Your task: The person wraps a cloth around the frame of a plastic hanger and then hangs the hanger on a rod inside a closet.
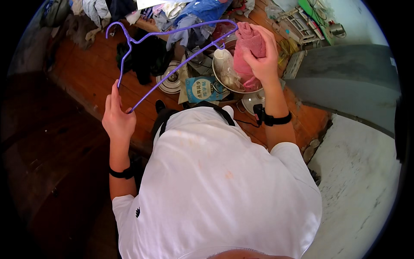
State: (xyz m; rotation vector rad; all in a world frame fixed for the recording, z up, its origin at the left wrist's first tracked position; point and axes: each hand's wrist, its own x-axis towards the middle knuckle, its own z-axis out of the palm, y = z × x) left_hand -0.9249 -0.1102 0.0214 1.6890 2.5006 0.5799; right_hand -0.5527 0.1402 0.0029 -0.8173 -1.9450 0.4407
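A purple clothes hanger (pixel 185 29) is held up in front of me, with its hook toward the upper left. My left hand (pixel 118 121) is closed round its left end. At the opposite end, my right hand (pixel 265 56) grips a folded pink towel (pixel 249 45), which hangs down below the fingers. The towel touches or overlaps that end of the hanger; whether it is looped over the bar I cannot tell. Beneath the towel stands a round basin (pixel 221 83) with a white cup-like object and clear plastic in it.
Clothes (pixel 200 11) are heaped at the far side. Dark fabric (pixel 146 56) lies on the wooden floor (pixel 82 86). A blue booklet (pixel 202 89) and a round white appliance base (pixel 169 84) lie near my feet. A large grey panel (pixel 345 64) stands at the right.
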